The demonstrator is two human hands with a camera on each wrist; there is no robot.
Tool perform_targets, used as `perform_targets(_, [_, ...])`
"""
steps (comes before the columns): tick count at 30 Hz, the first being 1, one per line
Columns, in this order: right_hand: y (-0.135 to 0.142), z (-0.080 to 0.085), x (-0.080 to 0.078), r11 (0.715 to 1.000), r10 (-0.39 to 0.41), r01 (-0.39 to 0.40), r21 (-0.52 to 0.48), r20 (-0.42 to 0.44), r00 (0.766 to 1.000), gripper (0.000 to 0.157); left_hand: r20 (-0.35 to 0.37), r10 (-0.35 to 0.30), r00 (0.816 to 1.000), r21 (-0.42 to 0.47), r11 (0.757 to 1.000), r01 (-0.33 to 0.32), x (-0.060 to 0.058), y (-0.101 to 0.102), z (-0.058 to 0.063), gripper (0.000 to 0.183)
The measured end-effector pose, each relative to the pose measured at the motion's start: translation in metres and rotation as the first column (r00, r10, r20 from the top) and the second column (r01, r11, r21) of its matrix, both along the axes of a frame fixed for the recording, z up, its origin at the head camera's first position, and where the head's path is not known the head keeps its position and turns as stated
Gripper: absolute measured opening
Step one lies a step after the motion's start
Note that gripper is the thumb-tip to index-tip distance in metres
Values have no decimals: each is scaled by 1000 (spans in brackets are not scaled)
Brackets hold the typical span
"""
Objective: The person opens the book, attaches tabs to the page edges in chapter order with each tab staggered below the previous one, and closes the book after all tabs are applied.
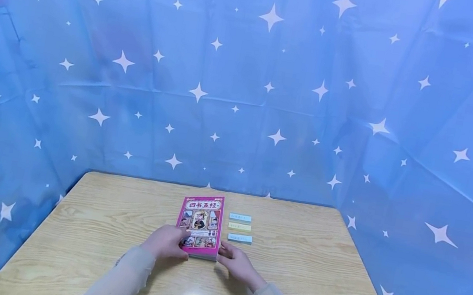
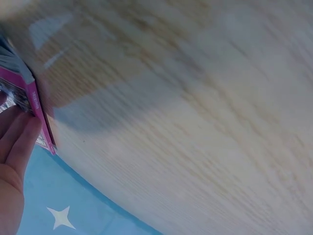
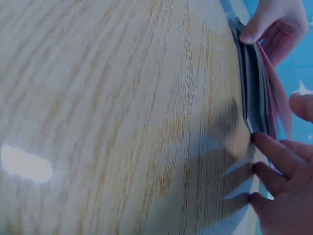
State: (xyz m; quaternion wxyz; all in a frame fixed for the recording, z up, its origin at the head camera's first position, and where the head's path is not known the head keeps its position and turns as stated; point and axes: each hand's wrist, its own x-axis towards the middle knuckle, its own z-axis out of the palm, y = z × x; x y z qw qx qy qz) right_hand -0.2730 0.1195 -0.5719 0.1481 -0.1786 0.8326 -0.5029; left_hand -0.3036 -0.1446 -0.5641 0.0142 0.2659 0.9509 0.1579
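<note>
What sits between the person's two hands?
The pink book lies between the left hand and the right hand, as the head view shows.

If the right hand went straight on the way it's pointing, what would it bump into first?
The book, most likely: the right hand points at its right edge. Whether the fingers already touch it is hard to tell.

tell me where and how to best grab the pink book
Probably by its two near corners, the left hand coming from the left, the right hand from the right. The pink book lies flat, cover up, and its thickness offers edges to pinch. The paper strips lie along its right side, beyond the near corner, leaving room there.
</note>
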Motion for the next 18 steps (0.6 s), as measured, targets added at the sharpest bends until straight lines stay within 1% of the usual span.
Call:
perform_targets(3, [0,-1,-2,1000,-2,2,3,-3,1000,59,-28,-21,999,-23,1000,21,-1,0,-1,48])
perform_targets(5, [1,-1,-2,1000,-5,5,6,-12,1000,58,-31,-29,999,-31,999,28,-1,1,0,41])
perform_targets(8, [1,0,-3,1000,-18,18,9,-7,1000,58,-31,-35,999,-46,998,33,0,1,2,36])
perform_targets(11, [1,1,-2,1000,-28,28,0,-6,1000,56,-27,-36,999,-55,998,34,2,1,4,35])
perform_targets(14, [1,1,-2,999,-34,34,-9,-4,999,55,-4,-29,1000,-40,999,29,2,1,6,33])
perform_targets(18, [1,0,-4,999,-45,45,-5,-7,999,55,47,-13,999,9,1000,13,2,0,7,34])
